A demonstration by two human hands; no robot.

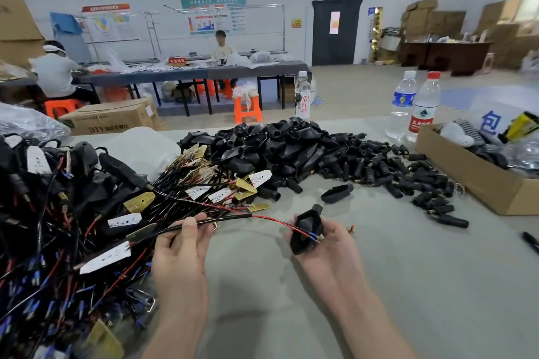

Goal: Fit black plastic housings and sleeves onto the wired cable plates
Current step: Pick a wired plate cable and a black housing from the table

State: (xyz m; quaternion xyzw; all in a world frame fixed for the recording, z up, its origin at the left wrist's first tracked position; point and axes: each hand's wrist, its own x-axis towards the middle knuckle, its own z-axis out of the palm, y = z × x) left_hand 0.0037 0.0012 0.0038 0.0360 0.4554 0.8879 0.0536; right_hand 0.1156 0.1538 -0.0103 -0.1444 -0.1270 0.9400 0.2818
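The fingers (191, 227) of the left hand (180, 256) are clamping on a black cable (221, 220), thumb on top, just behind where its jacket ends. This is probably keeping the lead steady. The right hand (331, 249) is cradling a black housing (306, 229) above the bench (393, 285), fingers (334, 230) curling round it, its narrow neck pointing away. Red and black wires (277, 223) are running from the cable's end to the housing's near side, where blue terminals are showing. The housing seems held this way so the wired end can be fed in; whether a plate is already sitting inside I cannot tell.

The cable is trailing back into the heap of wired plates (58, 213), which is crowding the left forearm, so a pull risks snagging neighbours. Beyond the hands the pile of housings (277, 143) and the spread of sleeves (393, 166) are lying within reach, and one loose housing (335, 193) is lying just ahead. Open bench is lying between and in front of the hands. To the right, a cardboard box (481, 183) and a marker (530, 240) are bounding the room.
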